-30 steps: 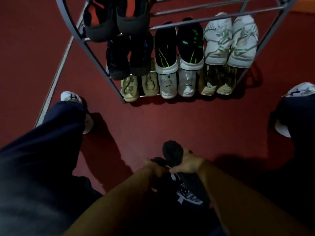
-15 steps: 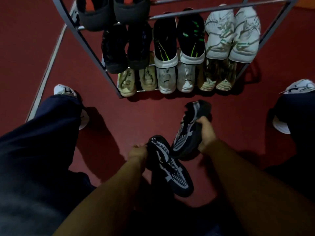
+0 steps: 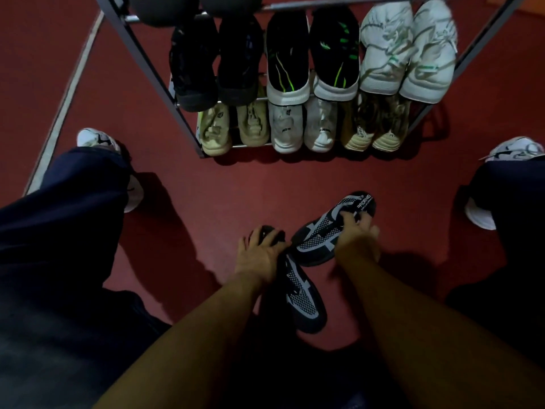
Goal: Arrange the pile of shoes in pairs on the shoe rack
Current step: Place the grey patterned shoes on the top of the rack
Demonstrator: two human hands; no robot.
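Note:
Two black mesh shoes with grey stripes are low on the red floor in front of me. My left hand [image 3: 259,255] grips the heel of the left black shoe [image 3: 303,299], whose toe points toward me. My right hand [image 3: 358,237] holds the right black shoe [image 3: 321,234] by its collar, with the toe tilted down to the left. The metal shoe rack [image 3: 147,66] stands ahead. Its shelves carry pairs: black shoes [image 3: 215,63], black-and-green shoes [image 3: 312,54], white shoes [image 3: 407,51], beige shoes [image 3: 233,128], pale grey shoes [image 3: 303,125] and tan shoes [image 3: 374,128].
My knees in dark trousers flank the view, with my white sneakers at left [image 3: 97,140] and right [image 3: 513,149]. A pale line [image 3: 65,104] runs across the red floor at the left. Open floor lies between the rack and my hands.
My hands have pulled the two black shoes apart and lifted them forward. The right shoe now lies flatter with its top showing, and my left hand has shifted onto the left shoe's heel.

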